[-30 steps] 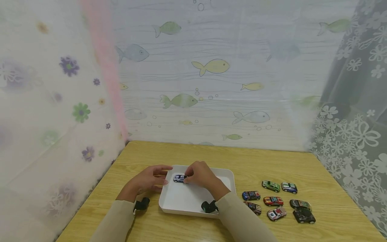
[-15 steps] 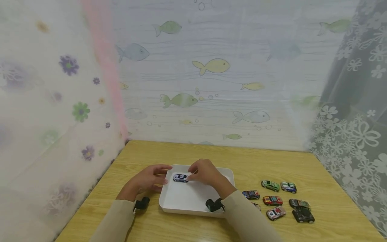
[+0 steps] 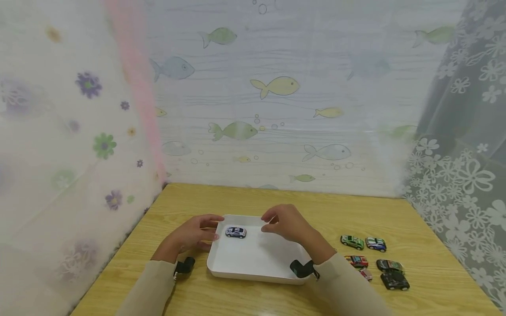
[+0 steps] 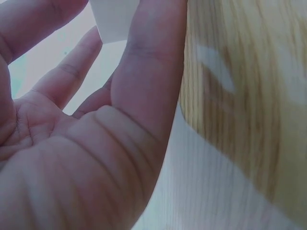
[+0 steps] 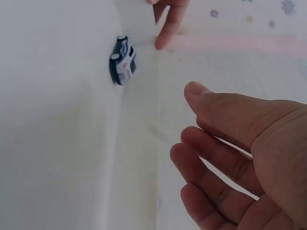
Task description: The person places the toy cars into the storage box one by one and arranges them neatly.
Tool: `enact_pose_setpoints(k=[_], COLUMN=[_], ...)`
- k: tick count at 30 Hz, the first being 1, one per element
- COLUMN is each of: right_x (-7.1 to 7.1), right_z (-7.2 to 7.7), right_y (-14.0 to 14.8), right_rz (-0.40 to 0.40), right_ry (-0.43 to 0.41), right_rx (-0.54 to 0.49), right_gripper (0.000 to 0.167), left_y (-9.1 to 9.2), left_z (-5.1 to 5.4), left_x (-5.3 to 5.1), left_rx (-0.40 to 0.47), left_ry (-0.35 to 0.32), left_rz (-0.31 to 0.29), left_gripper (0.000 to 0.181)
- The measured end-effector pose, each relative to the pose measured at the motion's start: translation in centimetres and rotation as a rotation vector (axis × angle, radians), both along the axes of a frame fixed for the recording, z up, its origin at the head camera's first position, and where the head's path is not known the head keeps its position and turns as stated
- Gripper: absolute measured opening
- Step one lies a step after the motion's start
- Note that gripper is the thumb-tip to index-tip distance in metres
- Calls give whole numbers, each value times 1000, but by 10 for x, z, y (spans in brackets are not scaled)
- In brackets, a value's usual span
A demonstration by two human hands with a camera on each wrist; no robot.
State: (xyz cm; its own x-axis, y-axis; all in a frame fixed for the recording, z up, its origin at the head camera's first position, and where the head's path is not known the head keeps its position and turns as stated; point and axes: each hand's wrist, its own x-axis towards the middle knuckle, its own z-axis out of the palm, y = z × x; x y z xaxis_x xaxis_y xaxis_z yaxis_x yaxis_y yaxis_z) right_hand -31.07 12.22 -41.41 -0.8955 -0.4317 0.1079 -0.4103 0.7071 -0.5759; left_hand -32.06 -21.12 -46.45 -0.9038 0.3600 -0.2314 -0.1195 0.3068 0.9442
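Observation:
A white and dark blue toy car (image 3: 236,232) stands in the back left part of a white tray (image 3: 257,278). My left hand (image 3: 193,235) touches the tray's left edge, its fingers spread along the side and near the back corner. In the left wrist view the thumb (image 4: 148,62) lies straight beside a white tray part (image 4: 115,21). Over the tray's back right part hovers my right hand (image 3: 288,223), fingers loosely bent and apart with nothing between them. The right wrist view shows that hand (image 5: 240,158) apart from the toy car (image 5: 123,61).
To the tray's right several toy cars lie on the wooden table (image 3: 189,294), among them a green one (image 3: 352,241), a white and blue one (image 3: 376,244) and a black one (image 3: 395,280). My right sleeve hides some. A fish-print curtain (image 3: 276,109) hangs behind the table.
My right hand has let go of the white and dark blue toy car and moved right, away from it. The car stays in the tray. My left hand has kept its place.

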Motion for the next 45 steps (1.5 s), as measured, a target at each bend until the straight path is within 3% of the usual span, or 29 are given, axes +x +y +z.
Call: enact_pose_setpoints(k=[14,25,30,37,45], right_x=[31,56,60,53,54], right_z=[-5,-11,-15,-21,-22], right_y=[84,148,166,183,192], right_rz=[-41,-92,-78,-14,-22], right_ry=[113,139,103,1,-11], right_rx=[-9,4,10,76,106], right_gripper=[24,30,33,37,33], left_y=[-1,2,2,-3,1], left_z=[0,5,2,-5,-2], left_x=[0,2,2,5,-1], left_rx=[-3,-24,-5,18,4], left_ry=[-4,-17,-31,-32,-18], left_rz=[-5,32,29,23,12], left_gripper=[61,59,58,60,60])
